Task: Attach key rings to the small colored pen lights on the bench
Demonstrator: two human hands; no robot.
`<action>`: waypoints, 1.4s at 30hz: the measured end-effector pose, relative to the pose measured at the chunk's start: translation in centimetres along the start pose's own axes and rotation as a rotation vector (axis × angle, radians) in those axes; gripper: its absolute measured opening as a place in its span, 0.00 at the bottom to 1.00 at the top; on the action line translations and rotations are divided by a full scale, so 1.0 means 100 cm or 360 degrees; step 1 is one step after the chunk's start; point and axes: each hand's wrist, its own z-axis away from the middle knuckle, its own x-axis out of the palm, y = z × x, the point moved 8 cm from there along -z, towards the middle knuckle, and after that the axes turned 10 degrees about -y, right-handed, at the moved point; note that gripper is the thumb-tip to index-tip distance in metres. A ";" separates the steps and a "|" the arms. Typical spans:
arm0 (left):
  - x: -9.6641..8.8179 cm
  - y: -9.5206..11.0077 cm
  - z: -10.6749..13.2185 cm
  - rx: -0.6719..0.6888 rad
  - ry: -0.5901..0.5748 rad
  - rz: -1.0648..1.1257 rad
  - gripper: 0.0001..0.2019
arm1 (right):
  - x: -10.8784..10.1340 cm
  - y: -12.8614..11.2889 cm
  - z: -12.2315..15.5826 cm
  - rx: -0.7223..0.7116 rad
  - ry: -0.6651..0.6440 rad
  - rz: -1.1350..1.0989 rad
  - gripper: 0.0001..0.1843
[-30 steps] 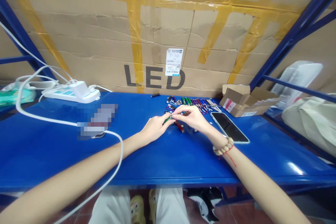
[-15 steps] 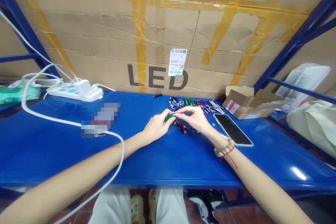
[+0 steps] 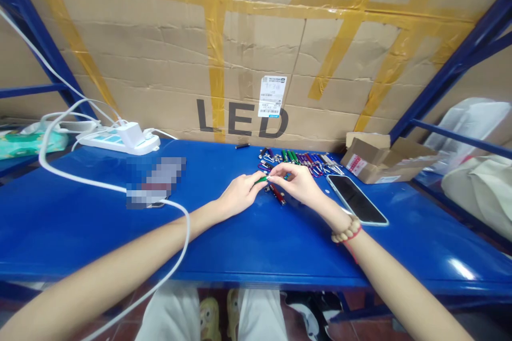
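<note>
My left hand [image 3: 240,194] is closed round a small green penlight [image 3: 262,179], a slim metal tube partly hidden by the fingers. At the tube's right end, the thumb and fingertips of my right hand [image 3: 294,184] are pinched together; whether they grip the end itself or a tiny part there I cannot make out. A red penlight [image 3: 277,195] lies on the blue table just below the hands. Behind them is a row of penlights [image 3: 292,156] in green, purple, red and silver, with small carabiner clips [image 3: 269,159] among them.
A phone [image 3: 356,200] lies right of my right hand, before an open small carton [image 3: 386,159]. At the left are a power strip [image 3: 116,141], a blurred-out object [image 3: 162,178] and a white cable [image 3: 88,180] crossing over my left forearm. A large cardboard box [image 3: 168,64] stands behind the table.
The green penlight has tilted slightly and less of it shows between my hands. My right hand has turned a little at the wrist. The whole view has shifted slightly.
</note>
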 end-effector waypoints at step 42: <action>-0.015 -0.012 0.002 -0.0315 0.0246 0.0186 0.11 | -0.035 0.068 0.014 0.0515 -0.0630 0.0250 0.24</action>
